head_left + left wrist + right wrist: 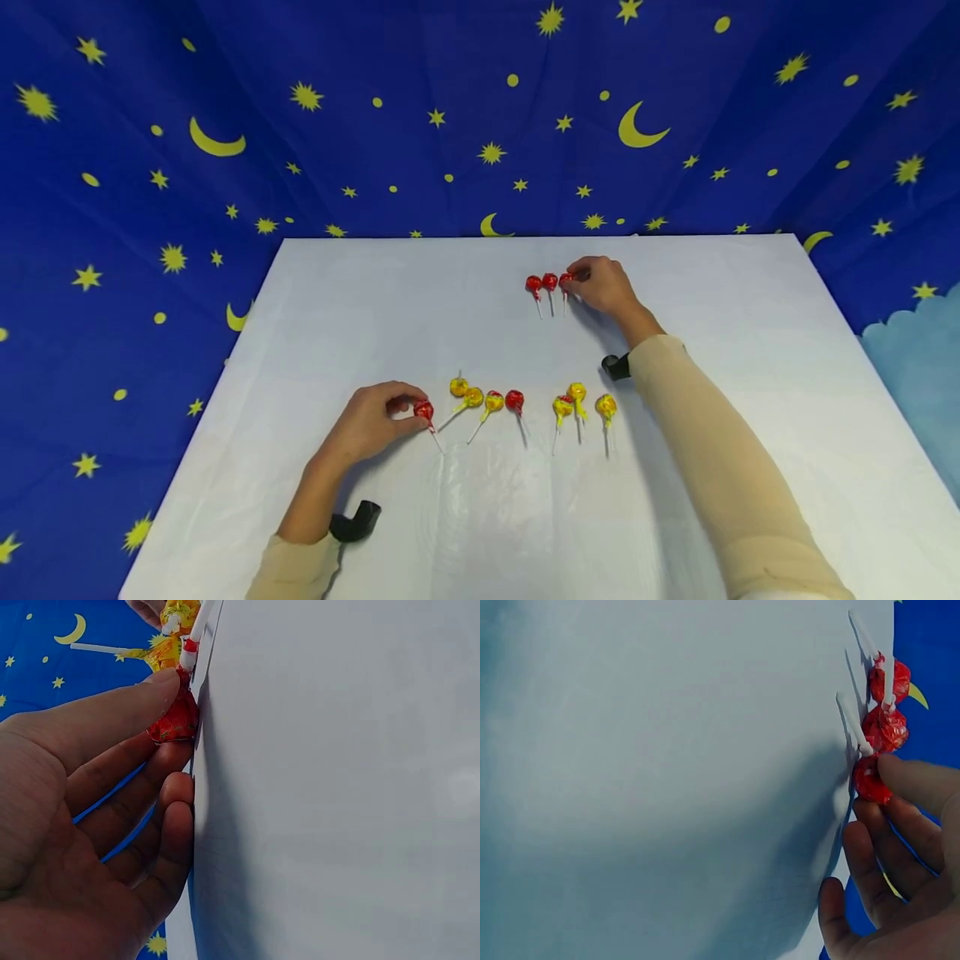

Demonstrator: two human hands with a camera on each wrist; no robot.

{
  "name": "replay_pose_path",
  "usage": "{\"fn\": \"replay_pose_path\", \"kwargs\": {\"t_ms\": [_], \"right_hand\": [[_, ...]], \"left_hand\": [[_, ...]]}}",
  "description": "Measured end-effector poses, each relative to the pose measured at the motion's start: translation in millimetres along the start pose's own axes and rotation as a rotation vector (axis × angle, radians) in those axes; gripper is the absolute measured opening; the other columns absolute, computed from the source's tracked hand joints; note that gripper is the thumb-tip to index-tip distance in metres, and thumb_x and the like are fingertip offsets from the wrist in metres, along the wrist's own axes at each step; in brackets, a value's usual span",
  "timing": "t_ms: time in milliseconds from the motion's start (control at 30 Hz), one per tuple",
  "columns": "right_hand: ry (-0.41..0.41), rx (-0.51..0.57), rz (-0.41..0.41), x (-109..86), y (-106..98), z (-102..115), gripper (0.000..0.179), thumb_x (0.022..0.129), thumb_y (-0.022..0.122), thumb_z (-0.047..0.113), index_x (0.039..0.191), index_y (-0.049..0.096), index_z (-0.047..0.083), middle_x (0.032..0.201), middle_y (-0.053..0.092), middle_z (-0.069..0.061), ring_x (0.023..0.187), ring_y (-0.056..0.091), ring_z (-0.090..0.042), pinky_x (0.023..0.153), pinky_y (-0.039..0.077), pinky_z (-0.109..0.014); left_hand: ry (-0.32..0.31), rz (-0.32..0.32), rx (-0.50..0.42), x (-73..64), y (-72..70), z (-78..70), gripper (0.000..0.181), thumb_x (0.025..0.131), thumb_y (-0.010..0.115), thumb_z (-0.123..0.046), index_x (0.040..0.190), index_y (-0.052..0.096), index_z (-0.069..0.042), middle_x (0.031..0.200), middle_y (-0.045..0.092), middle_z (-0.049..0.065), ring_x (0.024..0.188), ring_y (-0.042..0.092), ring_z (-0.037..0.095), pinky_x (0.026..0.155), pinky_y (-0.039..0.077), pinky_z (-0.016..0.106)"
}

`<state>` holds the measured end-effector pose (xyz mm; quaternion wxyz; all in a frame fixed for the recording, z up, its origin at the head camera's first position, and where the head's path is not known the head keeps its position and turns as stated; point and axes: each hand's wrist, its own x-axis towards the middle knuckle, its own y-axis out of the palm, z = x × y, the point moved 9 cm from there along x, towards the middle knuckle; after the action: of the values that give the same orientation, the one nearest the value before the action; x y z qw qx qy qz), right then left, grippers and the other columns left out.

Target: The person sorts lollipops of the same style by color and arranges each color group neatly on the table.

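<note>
My left hand point(375, 419) pinches a red lollipop point(423, 410) by its wrapped head, at the left end of the near group. In the left wrist view thumb and fingers close round that red head point(175, 721), its white stick pointing away. Farther back, my right hand point(603, 286) pinches another red lollipop point(566, 282), the rightmost of three side by side. The right wrist view has my thumb on its red head point(871, 780), with the middle red lollipop point(886, 729) and the far one point(889, 680) lined up beyond.
Beside the left hand lie yellow lollipops point(472, 397) and one red lollipop point(514, 401). Farther right are three more yellow-wrapped lollipops point(577, 392). All lie on a white table point(360, 308), backed by a blue star-patterned cloth point(420, 75).
</note>
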<state>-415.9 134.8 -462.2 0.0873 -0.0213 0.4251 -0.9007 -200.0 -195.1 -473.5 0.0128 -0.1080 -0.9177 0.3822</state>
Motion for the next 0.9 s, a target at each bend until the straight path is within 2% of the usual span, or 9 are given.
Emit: {"fn": "replay_pose_path", "kwargs": {"t_ms": [300,433,533,700,900], "right_hand": [[0.022,0.060,-0.016,-2.6,-5,-10,0.034,0.089,0.068,0.016,0.120,0.062,0.002,0.109,0.063,-0.014,0.099,0.056,-0.029,0.087,0.044,-0.044],[-0.013,0.121,-0.078,-2.1,-15,-5,0.035,0.089,0.069,0.017,0.120,0.062,0.001,0.110,0.063,-0.013,0.097,0.057,-0.027,0.083,0.046,-0.042],[-0.049,0.122,-0.105,-2.8,-23,4,0.034,0.090,0.069,0.019,0.118,0.065,0.001,0.105,0.065,-0.013,0.092,0.057,-0.027,0.078,0.046,-0.040],[-0.049,0.094,-0.101,-13.6,-30,7,0.028,0.090,0.069,0.020,0.112,0.070,0.004,0.097,0.067,-0.010,0.085,0.055,-0.024,0.071,0.043,-0.038],[-0.048,0.078,-0.049,-28.7,-30,12,0.030,0.089,0.069,0.025,0.112,0.070,0.007,0.097,0.065,-0.007,0.085,0.053,-0.024,0.071,0.042,-0.038]], "left_hand": [[0.009,0.032,0.028,2.9,4.4,0.0,0.027,0.078,0.081,-0.023,0.103,0.072,-0.019,0.087,0.061,-0.006,0.079,0.056,0.015,0.071,0.046,0.034],[0.006,0.012,0.016,2.3,0.8,-0.2,0.027,0.078,0.082,-0.022,0.103,0.072,-0.019,0.085,0.061,-0.005,0.077,0.055,0.015,0.071,0.046,0.035],[0.004,-0.002,0.018,2.2,-2.2,0.1,0.026,0.078,0.082,-0.021,0.102,0.072,-0.019,0.084,0.060,-0.005,0.076,0.054,0.015,0.070,0.045,0.035],[0.020,0.013,0.028,2.8,1.7,0.1,0.026,0.079,0.081,-0.022,0.103,0.071,-0.019,0.081,0.058,-0.006,0.073,0.052,0.013,0.067,0.044,0.033],[-0.016,0.018,0.010,2.0,5.0,3.1,0.026,0.078,0.081,-0.021,0.102,0.071,-0.020,0.080,0.056,-0.007,0.073,0.051,0.015,0.067,0.043,0.034]]}}
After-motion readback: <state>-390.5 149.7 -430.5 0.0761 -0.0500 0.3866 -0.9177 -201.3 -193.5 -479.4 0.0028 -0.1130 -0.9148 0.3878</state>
